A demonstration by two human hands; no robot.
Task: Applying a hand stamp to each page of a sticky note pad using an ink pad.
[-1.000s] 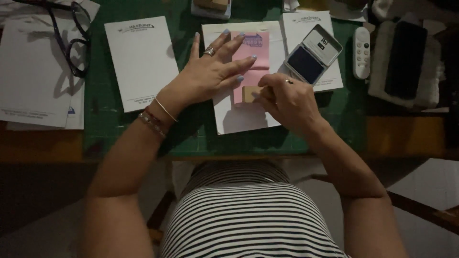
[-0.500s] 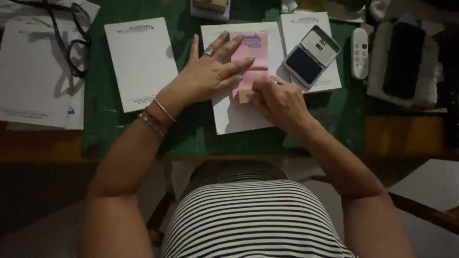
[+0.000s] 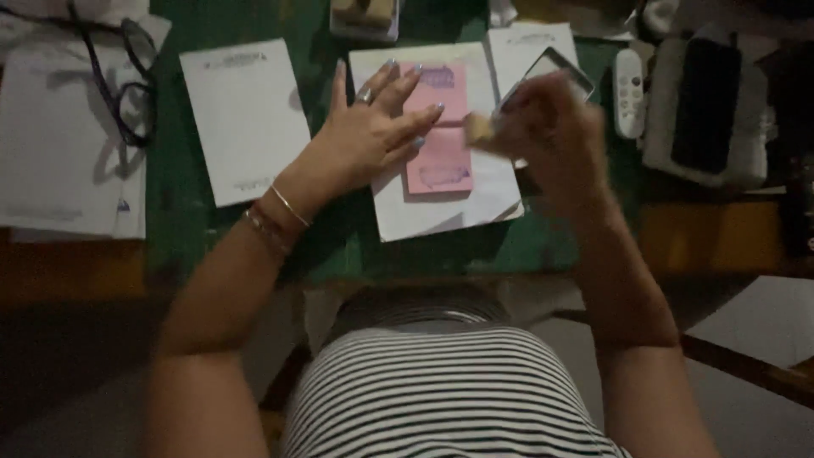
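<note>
Right hand (image 3: pixel 551 127) now off pink card (image 3: pixel 437 127)

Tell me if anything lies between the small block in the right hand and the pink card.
Nothing visible does. The right hand holds the small wooden block lifted beside the pink card. The left hand presses the card's left edge, its fingers reaching onto it, but the lower part is bare.
</note>
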